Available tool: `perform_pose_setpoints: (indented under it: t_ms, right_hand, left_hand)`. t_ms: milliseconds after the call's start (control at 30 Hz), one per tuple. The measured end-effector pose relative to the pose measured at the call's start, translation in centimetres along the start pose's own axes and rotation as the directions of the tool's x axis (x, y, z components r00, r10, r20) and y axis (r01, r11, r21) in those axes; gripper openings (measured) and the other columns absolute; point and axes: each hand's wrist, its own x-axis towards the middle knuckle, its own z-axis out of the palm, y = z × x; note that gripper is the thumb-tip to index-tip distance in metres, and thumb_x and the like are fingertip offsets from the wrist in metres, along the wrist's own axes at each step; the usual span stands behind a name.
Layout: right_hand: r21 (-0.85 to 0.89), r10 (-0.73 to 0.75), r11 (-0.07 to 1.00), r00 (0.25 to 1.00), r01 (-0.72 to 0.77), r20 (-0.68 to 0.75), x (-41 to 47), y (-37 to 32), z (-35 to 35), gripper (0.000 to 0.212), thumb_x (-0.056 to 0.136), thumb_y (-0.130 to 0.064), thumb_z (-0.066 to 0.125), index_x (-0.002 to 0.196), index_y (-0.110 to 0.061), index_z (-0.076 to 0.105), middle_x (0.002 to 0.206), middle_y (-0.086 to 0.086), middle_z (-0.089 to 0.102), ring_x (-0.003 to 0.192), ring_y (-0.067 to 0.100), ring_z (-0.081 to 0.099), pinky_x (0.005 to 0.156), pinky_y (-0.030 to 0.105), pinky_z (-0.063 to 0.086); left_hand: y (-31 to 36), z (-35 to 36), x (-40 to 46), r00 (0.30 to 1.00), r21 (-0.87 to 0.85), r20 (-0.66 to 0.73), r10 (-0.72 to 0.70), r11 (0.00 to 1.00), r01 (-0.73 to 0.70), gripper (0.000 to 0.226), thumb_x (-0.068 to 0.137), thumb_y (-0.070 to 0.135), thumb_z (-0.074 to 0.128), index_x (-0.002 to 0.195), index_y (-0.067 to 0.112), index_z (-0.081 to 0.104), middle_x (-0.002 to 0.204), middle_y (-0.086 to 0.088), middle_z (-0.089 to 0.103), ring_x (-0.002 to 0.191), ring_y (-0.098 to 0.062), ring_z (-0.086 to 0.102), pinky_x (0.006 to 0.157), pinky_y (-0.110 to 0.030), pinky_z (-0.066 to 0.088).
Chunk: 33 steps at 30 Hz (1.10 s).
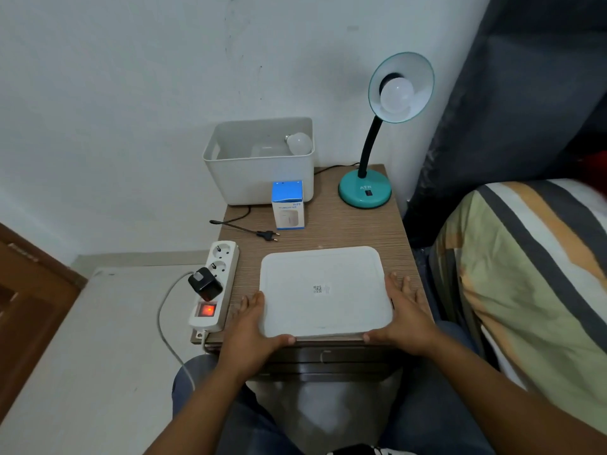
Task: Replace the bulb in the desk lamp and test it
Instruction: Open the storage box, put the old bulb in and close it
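The bedside tabletop (348, 231) carries everything, and the person sits at its near edge. Largest on it is the white storage bin (259, 169) at the far left corner, open at the top, with a spare bulb (299, 143) lying inside against its right wall. Next is the flat white lid (323, 290), lying on the near half of the tabletop. The left hand (253, 326) grasps its near left corner, fingers along the left edge and thumb curled onto the near edge; the right hand (405, 320) holds the near right corner in the same way.

The step in hand appears to be setting the lid down out of the way, so that the bin stays open for reaching the spare. To do it well, the lid should lie flat and fully on the tabletop, not overhanging the near edge, and both hands should let go together so it does not tip.

The teal desk lamp (364, 188) stands at the far right corner, its shade turned toward the person, with the fitted bulb (396, 95) in the socket and unlit. A power strip (215, 284) lies along the left edge with its switch glowing red. The lamp's plug (268, 235) lies loose on the tabletop beside a small blue box (288, 205), so the socket is likely dead, which is the safe state for unscrewing.
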Motion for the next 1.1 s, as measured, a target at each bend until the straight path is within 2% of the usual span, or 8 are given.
perform_pose_setpoints:
  t_ms: [100,200,300,533,733,900,1033,1100]
  right_hand:
    - [0.134,-0.032,0.99,0.999,0.034,-0.015,-0.6,-0.2,-0.4,0.129,0.064,-0.042,0.088,0.155,-0.038,-0.004,0.166,0.0,0.005,0.151,0.026,-0.014,0.117,0.039,-0.014]
    - [0.241,-0.073,0.967,0.997,0.08,-0.037,-1.0,0.0,-1.1,0.122,0.054,-0.048,0.09,0.145,-0.059,0.009,0.151,-0.013,0.036,0.145,0.025,0.027,0.12,0.054,0.022]
    - [0.288,-0.067,0.954,0.996,0.079,-0.052,-1.1,-0.4,-2.3,0.124,0.05,-0.05,0.091,0.147,-0.055,0.014,0.146,-0.016,0.042,0.137,0.015,0.039,0.111,0.045,0.04]
    - [0.215,-0.237,0.941,0.963,0.26,-0.127,1.1,-4.6,-6.9,0.119,0.061,-0.047,0.086,0.146,-0.06,0.005,0.149,-0.014,0.04,0.146,0.023,0.029,0.111,0.055,0.038]
    - [0.172,-0.316,0.924,0.936,0.341,-0.154,4.5,-7.7,-10.6,0.119,0.068,-0.047,0.086,0.15,-0.056,0.0,0.147,-0.017,0.041,0.131,0.008,0.045,0.105,0.032,0.045]
    - [0.167,-0.357,0.905,0.912,0.392,-0.202,7.7,-10.8,-12.5,0.108,0.072,-0.032,0.087,0.12,-0.077,0.001,0.127,-0.019,0.041,0.109,-0.008,0.047,0.084,-0.001,0.037]
    - [0.142,-0.368,0.907,0.909,0.397,-0.196,10.7,-13.4,-13.4,0.105,0.073,-0.034,0.086,0.125,-0.065,0.001,0.135,-0.024,0.029,0.123,-0.004,0.031,0.094,0.007,0.028]
    - [0.13,-0.36,0.915,0.918,0.383,-0.169,12.5,-14.5,-13.7,0.113,0.07,-0.044,0.085,0.144,-0.052,0.001,0.141,-0.022,0.024,0.131,0.0,0.027,0.104,0.017,0.025]
  left_hand:
    - [-0.1,0.1,-0.4,1.0,-0.046,-0.015,0.002,0.999,-0.003,0.119,0.069,0.053,0.085,0.161,0.026,0.015,0.169,0.002,0.008,0.155,-0.023,0.007,0.124,-0.048,0.019]
    - [0.3,-0.3,-0.6,0.998,-0.107,-0.043,0.041,0.993,-0.046,0.117,0.069,0.046,0.088,0.16,0.022,0.019,0.167,0.006,0.016,0.154,-0.017,0.013,0.124,-0.042,0.021]
    - [1.4,-1.5,-0.5,0.993,-0.093,-0.079,0.083,0.992,-0.09,0.118,0.069,0.049,0.088,0.161,0.022,0.018,0.167,0.008,0.018,0.153,-0.016,0.017,0.123,-0.041,0.023]
    - [5.5,-6.3,1.1,0.969,-0.046,-0.205,0.139,0.987,-0.152,0.114,0.069,0.047,0.088,0.159,0.023,0.022,0.158,0.002,0.039,0.137,-0.018,0.042,0.107,-0.032,0.039]
    - [7.7,-9.8,3.0,0.94,-0.134,-0.299,0.164,0.968,-0.212,0.11,0.069,0.041,0.09,0.158,0.026,0.028,0.157,0.004,0.041,0.139,-0.022,0.044,0.106,-0.037,0.044]
    - [8.4,-12.9,5.7,0.912,-0.147,-0.351,0.212,0.949,-0.278,0.104,0.071,0.035,0.09,0.156,0.023,0.032,0.143,0.021,0.041,0.13,-0.006,0.041,0.099,-0.022,0.037]
    - [8.5,-15.8,8.9,0.91,-0.158,-0.358,0.209,0.947,-0.28,0.11,0.068,0.038,0.091,0.158,0.025,0.028,0.157,0.013,0.036,0.138,-0.009,0.038,0.107,-0.027,0.038]
    - [8.5,-17.2,10.7,0.915,-0.166,-0.35,0.199,0.949,-0.27,0.109,0.069,0.038,0.091,0.157,0.025,0.029,0.155,0.01,0.04,0.138,-0.011,0.04,0.102,-0.026,0.038]
